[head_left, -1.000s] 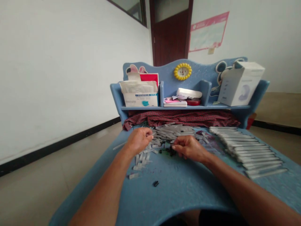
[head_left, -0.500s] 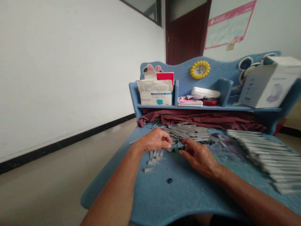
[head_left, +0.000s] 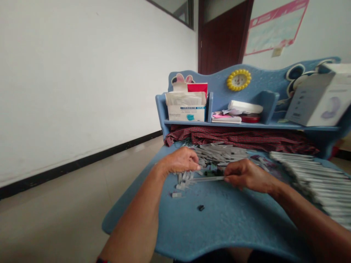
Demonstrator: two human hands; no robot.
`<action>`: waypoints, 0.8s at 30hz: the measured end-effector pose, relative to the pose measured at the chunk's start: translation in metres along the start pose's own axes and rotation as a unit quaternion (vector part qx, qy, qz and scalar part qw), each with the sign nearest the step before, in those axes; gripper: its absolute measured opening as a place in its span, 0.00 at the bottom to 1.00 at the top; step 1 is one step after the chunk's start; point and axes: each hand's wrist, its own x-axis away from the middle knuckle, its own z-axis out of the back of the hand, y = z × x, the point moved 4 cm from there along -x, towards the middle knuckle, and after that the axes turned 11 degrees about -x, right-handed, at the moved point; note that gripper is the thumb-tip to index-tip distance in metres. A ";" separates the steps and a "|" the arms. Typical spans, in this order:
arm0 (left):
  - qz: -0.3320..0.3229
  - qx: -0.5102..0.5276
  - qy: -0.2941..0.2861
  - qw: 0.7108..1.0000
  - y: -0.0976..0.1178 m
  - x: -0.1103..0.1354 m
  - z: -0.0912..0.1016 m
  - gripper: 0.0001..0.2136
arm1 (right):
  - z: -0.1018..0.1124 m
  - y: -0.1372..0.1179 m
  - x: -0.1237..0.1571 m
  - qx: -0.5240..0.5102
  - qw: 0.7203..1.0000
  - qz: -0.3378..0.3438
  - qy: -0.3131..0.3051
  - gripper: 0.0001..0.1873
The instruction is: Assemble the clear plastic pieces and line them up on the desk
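Note:
My left hand is curled, its fingertips pinched by a heap of short grey pieces on the blue desk. My right hand is closed on the end of a thin grey stick that lies level between the two hands. Whether the left fingers grip that stick or some small piece is hidden. Small black bits lie under the hands, and one black cap sits alone nearer to me.
A row of long grey sticks lies along the right of the desk. Behind are a red checked cloth, a shelf with a mask box, papers, a yellow clock and a white carton. The floor drops away to the left.
The view has swung left. My right hand has closed on a grey stick and drawn it out to the right; my left hand has stayed at the heap's edge.

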 end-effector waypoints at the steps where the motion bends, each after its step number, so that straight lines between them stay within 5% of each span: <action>1: 0.013 -0.007 -0.015 1.000 -0.003 0.001 0.002 0.10 | 0.005 0.002 0.002 -0.027 0.999 -0.027 -0.012 0.09; 9: 0.097 -0.029 -0.103 0.990 -0.010 0.005 -0.010 0.04 | 0.016 0.007 0.006 -0.035 0.996 -0.082 -0.016 0.09; 24: 0.111 -0.069 -0.111 0.985 -0.018 -0.003 -0.019 0.02 | -0.002 0.019 -0.004 -0.062 0.996 -0.065 -0.009 0.10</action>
